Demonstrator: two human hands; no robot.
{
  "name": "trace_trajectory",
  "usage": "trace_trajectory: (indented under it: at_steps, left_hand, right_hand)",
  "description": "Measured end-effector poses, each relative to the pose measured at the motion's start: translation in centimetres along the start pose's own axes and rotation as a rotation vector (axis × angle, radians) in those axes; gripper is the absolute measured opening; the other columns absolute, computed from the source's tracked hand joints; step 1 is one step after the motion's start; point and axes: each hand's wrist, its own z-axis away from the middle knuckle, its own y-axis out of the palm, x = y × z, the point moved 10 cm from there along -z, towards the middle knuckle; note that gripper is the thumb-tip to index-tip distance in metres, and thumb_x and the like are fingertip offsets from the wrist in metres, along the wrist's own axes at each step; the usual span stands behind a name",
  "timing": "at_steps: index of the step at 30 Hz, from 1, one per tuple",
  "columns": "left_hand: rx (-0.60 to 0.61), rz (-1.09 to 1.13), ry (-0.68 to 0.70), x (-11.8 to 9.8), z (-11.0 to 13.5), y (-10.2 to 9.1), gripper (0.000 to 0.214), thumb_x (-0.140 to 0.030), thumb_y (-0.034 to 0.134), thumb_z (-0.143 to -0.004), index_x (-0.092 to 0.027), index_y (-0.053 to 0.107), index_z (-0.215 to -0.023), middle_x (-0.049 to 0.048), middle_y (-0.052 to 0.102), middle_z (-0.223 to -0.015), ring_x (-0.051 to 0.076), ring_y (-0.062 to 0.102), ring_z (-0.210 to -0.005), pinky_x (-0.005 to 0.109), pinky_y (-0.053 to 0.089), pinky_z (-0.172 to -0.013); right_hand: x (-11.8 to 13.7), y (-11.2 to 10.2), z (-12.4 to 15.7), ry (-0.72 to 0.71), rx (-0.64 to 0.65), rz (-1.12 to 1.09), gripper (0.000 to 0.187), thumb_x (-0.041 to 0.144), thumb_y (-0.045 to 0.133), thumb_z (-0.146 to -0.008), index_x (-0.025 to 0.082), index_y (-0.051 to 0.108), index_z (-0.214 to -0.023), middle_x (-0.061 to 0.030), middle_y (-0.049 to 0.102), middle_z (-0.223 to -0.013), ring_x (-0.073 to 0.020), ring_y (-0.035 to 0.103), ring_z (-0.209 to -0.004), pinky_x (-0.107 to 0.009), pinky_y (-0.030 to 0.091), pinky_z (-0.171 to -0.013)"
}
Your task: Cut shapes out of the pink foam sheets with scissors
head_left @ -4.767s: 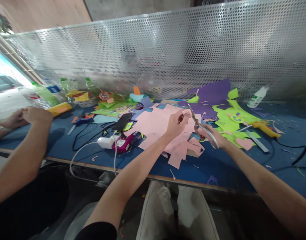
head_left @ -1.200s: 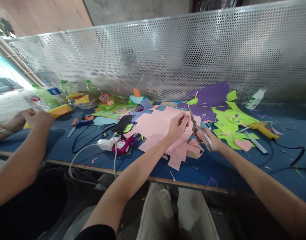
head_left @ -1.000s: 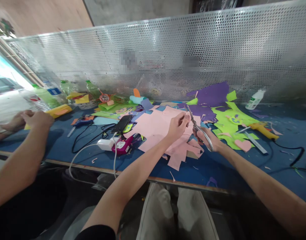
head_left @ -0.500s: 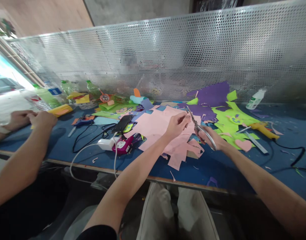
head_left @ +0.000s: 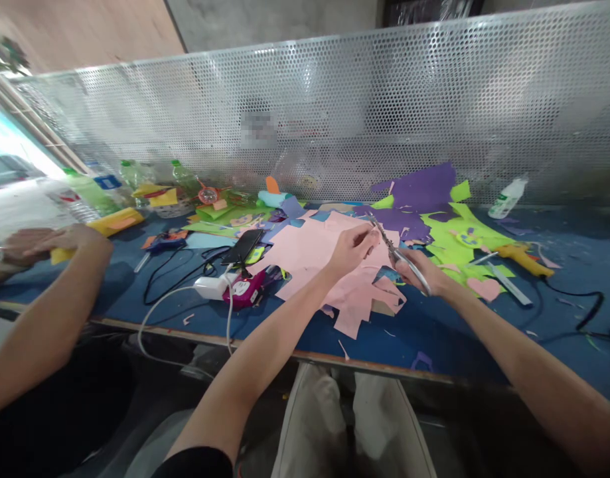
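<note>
My right hand (head_left: 418,271) is wrapped round the handles of a pair of metal scissors (head_left: 398,253), whose blades point up and to the left. Close to the blade tips, my left hand (head_left: 355,248) pinches a small piece of pink paper (head_left: 376,230), mostly hidden by the fingers. Both hands are held above a wide spread of pink paper sheets (head_left: 309,252) with cut, jagged edges. To the right, a pink paper heart (head_left: 484,289) lies beside a utility knife (head_left: 510,285).
At right are a yellow glue gun (head_left: 526,257), green paper (head_left: 476,229) and a white bottle (head_left: 508,198). Purple paper (head_left: 424,189) lies behind. Left are a phone (head_left: 243,246), a white adapter (head_left: 211,287) with cable, and a co-worker's hands (head_left: 60,244) by yellow material. Perforated metal (head_left: 314,119) stands behind.
My hands and the scissors keep nearly the same position by the pink piece. At far left, the co-worker's hands have shifted slightly left and spread out more.
</note>
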Motion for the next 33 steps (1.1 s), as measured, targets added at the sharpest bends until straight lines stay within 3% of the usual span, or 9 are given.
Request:
trace_trajectory:
  at_steps: [7,17,20,23,27,30,33]
  left_hand:
    - [0.108,-0.057,-0.039,0.9,-0.2,0.5,0.046,-0.055,0.053,-0.099,-0.017,0.055,-0.072,-0.0029,0.048,-0.058,0.01,0.044,-0.056,0.026,0.034,-0.058]
    - [0.135,-0.131,-0.064,0.9,-0.2,0.5,0.043,-0.052,0.054,-0.098,-0.017,0.059,-0.072,-0.0022,0.05,-0.059,0.011,0.045,-0.058,0.026,0.033,-0.058]
    - [0.139,-0.195,-0.076,1.2,-0.2,0.5,0.042,-0.051,0.054,-0.097,-0.017,0.061,-0.073,-0.0018,0.051,-0.06,0.012,0.046,-0.059,0.026,0.033,-0.058]
    - [0.135,-0.22,-0.06,1.3,-0.3,0.5,0.041,-0.049,0.054,-0.097,-0.017,0.059,-0.071,-0.0012,0.053,-0.063,0.012,0.047,-0.06,0.026,0.033,-0.059]
    - [0.118,-0.267,-0.039,1.5,-0.4,0.6,0.039,-0.044,0.052,-0.098,-0.018,0.051,-0.069,-0.0025,0.047,-0.063,0.011,0.044,-0.062,0.027,0.03,-0.061]
    - [0.102,-0.352,-0.018,1.3,-0.4,0.6,0.04,-0.043,0.054,-0.097,-0.019,0.041,-0.067,-0.0042,0.037,-0.062,0.011,0.037,-0.062,0.028,0.026,-0.061]
    - [0.134,-0.419,-0.025,1.5,-0.3,1.3,0.041,-0.043,0.056,-0.095,-0.02,0.036,-0.068,-0.0048,0.034,-0.063,0.011,0.034,-0.061,0.028,0.026,-0.061]
  right_hand:
    - [0.1,-0.5,0.0,-0.019,0.073,0.101,0.057,0.078,0.036,-0.087,0.024,0.05,-0.077,0.0018,0.048,-0.061,-0.0163,0.042,-0.056,-0.03,0.032,-0.055]
    - [-1.3,-1.2,-0.1,-0.037,0.054,0.277,0.045,0.065,0.044,-0.09,0.024,0.047,-0.073,0.0021,0.047,-0.06,-0.0156,0.042,-0.055,-0.029,0.029,-0.055]
    - [-1.4,-1.7,-0.3,0.018,0.001,0.336,0.048,0.065,0.051,-0.087,0.024,0.045,-0.065,0.0028,0.044,-0.055,-0.0143,0.041,-0.051,-0.028,0.026,-0.052]
    - [-1.6,-3.1,-0.4,0.123,-0.143,0.364,0.054,0.063,0.066,-0.08,0.023,0.042,-0.053,0.0038,0.04,-0.05,-0.0113,0.037,-0.048,-0.028,0.025,-0.049]
    - [-3.2,-5.0,0.3,0.279,-0.398,0.129,0.045,0.059,0.072,-0.079,0.022,0.054,-0.06,0.0048,0.045,-0.043,-0.0104,0.039,-0.038,-0.027,0.03,-0.042]
    - [-4.0,-4.7,0.4,0.273,-0.454,-0.158,0.034,0.055,0.072,-0.081,0.023,0.061,-0.075,0.0038,0.055,-0.044,-0.0123,0.048,-0.034,-0.025,0.038,-0.038]
    - [-3.8,-4.4,0.3,0.212,-0.484,-0.289,0.029,0.049,0.075,-0.079,0.022,0.064,-0.082,0.0024,0.062,-0.052,-0.0119,0.053,-0.038,-0.022,0.041,-0.038]
